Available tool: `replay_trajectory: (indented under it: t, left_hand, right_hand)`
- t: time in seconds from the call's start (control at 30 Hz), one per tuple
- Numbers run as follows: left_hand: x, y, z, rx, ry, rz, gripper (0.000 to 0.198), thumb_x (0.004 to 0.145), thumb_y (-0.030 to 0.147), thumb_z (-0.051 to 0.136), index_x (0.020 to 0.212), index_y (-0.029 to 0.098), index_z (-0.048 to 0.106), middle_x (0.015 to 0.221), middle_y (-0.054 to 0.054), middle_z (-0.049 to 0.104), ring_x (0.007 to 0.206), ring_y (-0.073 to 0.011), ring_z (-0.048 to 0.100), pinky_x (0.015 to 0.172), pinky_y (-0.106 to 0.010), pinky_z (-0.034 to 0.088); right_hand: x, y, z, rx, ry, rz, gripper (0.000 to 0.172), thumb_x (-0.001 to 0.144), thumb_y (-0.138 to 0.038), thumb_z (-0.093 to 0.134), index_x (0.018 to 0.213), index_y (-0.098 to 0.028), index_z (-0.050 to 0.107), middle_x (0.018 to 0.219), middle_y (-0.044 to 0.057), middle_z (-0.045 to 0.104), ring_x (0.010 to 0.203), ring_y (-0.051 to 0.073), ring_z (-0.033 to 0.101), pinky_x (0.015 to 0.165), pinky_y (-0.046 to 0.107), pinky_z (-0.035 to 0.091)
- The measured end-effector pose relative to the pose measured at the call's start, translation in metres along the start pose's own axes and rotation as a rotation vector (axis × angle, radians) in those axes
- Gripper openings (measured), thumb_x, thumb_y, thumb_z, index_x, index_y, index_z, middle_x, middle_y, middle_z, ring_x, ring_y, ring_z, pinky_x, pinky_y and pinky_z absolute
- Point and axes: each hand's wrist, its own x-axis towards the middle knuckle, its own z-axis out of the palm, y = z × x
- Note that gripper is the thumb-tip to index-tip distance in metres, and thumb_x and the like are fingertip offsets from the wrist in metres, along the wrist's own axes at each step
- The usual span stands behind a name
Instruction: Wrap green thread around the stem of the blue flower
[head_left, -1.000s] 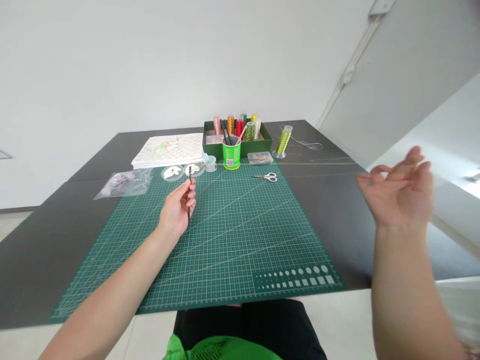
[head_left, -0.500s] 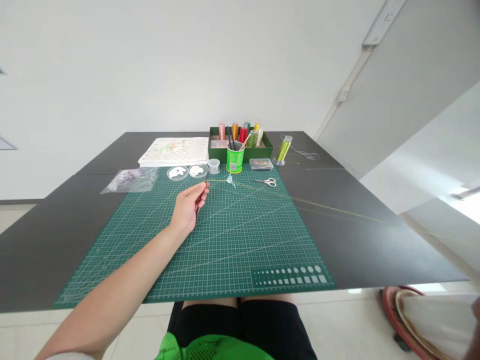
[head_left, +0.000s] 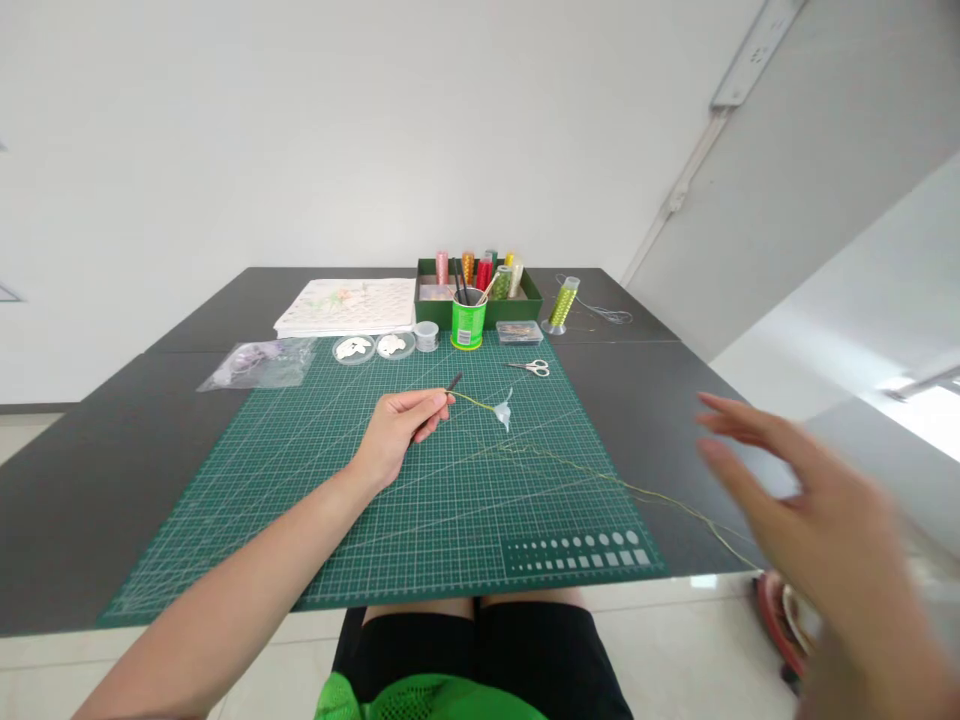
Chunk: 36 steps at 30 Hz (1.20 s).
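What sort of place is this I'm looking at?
It looks like a craft table, perhaps in a studio or classroom: a gridded green cutting mat covers much of the dark tabletop, with small scissors on it and a box of colored thread spools behind.

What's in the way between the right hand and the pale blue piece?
Nothing visible: between the right hand and the pale blue piece is open space. A thin thread runs nearer the person's body.

right fingers [head_left: 765, 425] blurred | dark stick [head_left: 454, 382] partly hidden by left fingers [head_left: 429, 405] | left arm [head_left: 277, 548] cut off at bottom
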Motion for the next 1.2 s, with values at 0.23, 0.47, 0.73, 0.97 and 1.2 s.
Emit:
replay_trajectory:
  t: [0.23, 0.47, 0.73, 0.97, 1.2]
  left_hand:
    - [-0.01, 0.001, 0.007, 0.094, -0.065, -0.006, 0.033, 0.082, 0.046, 0.078, 0.072, 0.014, 0.079, 0.054, 0.001, 0.057, 0.048, -0.0067, 0.037, 0.049, -0.023, 0.029]
    - [-0.013, 0.0, 0.007, 0.339, -0.177, 0.09, 0.028, 0.084, 0.04, 0.072, 0.074, 0.015, 0.081, 0.063, -0.004, 0.069, 0.049, -0.0097, 0.044, 0.049, -0.024, 0.032]
    - [-0.019, 0.007, 0.01, 0.418, -0.27, 0.223, 0.025, 0.088, 0.032, 0.07, 0.073, 0.016, 0.082, 0.067, -0.005, 0.075, 0.052, -0.0104, 0.052, 0.051, -0.022, 0.036]
    - [-0.015, 0.005, 0.007, 0.298, -0.187, 0.111, 0.026, 0.086, 0.036, 0.071, 0.077, 0.016, 0.083, 0.065, -0.005, 0.073, 0.051, -0.0097, 0.049, 0.05, -0.022, 0.038]
    - [-0.022, 0.007, 0.015, 0.235, -0.286, 0.074, 0.028, 0.087, 0.038, 0.072, 0.071, 0.016, 0.081, 0.061, -0.002, 0.07, 0.05, -0.0083, 0.047, 0.05, -0.021, 0.037]
  right_hand:
    - [0.039, -0.108, 0.094, 0.721, -0.504, -0.086, 0.055, 0.085, -0.039, 0.075, 0.133, -0.028, 0.052, 0.114, 0.005, 0.069, 0.094, 0.019, 0.07, 0.089, 0.039, 0.06]
    - [0.092, -0.112, 0.071, 0.631, -0.696, -0.192, 0.011, 0.085, -0.031, 0.068, 0.088, -0.02, 0.065, 0.085, 0.001, 0.062, 0.073, 0.013, 0.054, 0.066, 0.027, 0.048]
    - [0.121, -0.101, 0.086, 0.858, -1.054, 0.018, 0.031, 0.081, -0.034, 0.078, 0.108, -0.021, 0.068, 0.077, -0.003, 0.059, 0.068, 0.012, 0.057, 0.067, 0.028, 0.051]
    - [0.074, -0.074, 0.11, 1.409, -0.827, 0.11, 0.097, 0.066, -0.063, 0.089, 0.152, -0.043, 0.047, 0.157, 0.002, 0.052, 0.153, 0.025, 0.037, 0.124, 0.045, 0.031]
    - [0.037, -0.112, 0.135, 1.412, -0.757, 0.088, 0.03, 0.081, -0.042, 0.085, 0.107, -0.029, 0.079, 0.091, 0.002, 0.075, 0.081, 0.016, 0.07, 0.077, 0.032, 0.058]
